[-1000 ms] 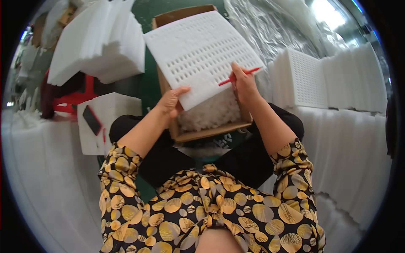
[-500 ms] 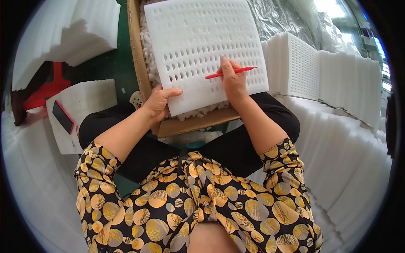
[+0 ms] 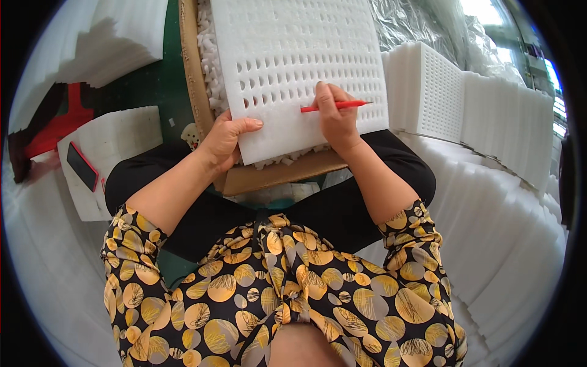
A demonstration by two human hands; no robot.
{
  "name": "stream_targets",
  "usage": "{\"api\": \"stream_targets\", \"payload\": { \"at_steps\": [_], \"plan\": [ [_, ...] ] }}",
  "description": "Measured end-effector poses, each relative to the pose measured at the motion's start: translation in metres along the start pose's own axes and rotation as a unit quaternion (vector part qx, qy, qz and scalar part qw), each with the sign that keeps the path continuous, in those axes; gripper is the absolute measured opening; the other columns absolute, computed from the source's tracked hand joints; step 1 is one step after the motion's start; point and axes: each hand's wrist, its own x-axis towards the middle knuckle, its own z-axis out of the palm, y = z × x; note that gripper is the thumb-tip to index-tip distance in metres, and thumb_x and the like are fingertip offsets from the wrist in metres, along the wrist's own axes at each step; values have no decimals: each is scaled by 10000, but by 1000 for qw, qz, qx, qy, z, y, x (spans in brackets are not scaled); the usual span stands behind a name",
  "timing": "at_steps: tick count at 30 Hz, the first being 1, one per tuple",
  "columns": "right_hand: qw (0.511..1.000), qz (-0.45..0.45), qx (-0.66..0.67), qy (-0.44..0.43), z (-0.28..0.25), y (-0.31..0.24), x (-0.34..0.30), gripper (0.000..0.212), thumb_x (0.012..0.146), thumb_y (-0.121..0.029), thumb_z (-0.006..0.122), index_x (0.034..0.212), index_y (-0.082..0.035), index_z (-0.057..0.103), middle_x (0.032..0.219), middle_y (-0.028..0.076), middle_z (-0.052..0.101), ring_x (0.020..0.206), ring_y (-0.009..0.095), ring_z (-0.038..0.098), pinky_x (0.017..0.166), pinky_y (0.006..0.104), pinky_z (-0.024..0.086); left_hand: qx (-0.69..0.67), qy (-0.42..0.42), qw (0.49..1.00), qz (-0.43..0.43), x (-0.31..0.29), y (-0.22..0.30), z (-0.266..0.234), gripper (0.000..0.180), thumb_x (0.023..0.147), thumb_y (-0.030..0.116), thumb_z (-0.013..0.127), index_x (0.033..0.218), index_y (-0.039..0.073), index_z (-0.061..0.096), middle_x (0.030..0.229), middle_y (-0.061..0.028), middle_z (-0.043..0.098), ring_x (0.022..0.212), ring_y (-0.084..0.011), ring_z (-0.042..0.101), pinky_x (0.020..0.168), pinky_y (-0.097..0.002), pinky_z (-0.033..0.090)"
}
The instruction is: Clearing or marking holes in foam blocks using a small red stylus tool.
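A white foam sheet point(image 3: 275, 134) with rows of small crescent and oval holes lies tilted over an open cardboard box point(image 3: 287, 178). My left hand point(image 3: 226, 140) grips its lower left edge, thumb on top and fingers underneath. Over the lower right of the sheet, my right hand point(image 3: 337, 122) is closed around a red pen-like tool point(image 3: 312, 109) with a thin dark tip pointing right. The knuckles of that hand rest at the holes, and its fingertips are partly hidden. Small white foam pieces point(image 3: 210, 76) fill the box below the sheet.
Stacked white foam sheets point(image 3: 489, 226) line the right side, with a perforated block point(image 3: 441, 92) on top. At left, a phone with a red edge point(image 3: 82, 166) lies on a foam block point(image 3: 125, 137), near a red stool point(image 3: 73, 116). Clear plastic film point(image 3: 409, 30) lies at the back.
The whole view has shifted slightly, and the sheet sits a little higher in it. Both hands keep nearly the same places and grips; the pen-like tool lies slightly flatter.
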Motion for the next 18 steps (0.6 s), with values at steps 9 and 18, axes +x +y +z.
{"api": "stream_targets", "payload": {
  "at_steps": [9,18],
  "plan": [
    [996,-55,-56,-33,6,3,-2,319,896,-109,531,588,-38,484,558,3,452,524,131,359,509,257,357,12,-10,1000,10,-3,0,6,404,785,-37,558,1186,1,521,1058,-157,626,903,-252,628,802,-350,524],
    [993,-102,-40,-51,9,1,-4,297,902,-99,519,612,-36,519,558,9,473,519,137,370,513,252,364,9,-21,1000,11,-4,0,7,394,790,-29,563,1182,5,528,1053,-154,627,895,-240,628,788,-334,526]
  ]
}}
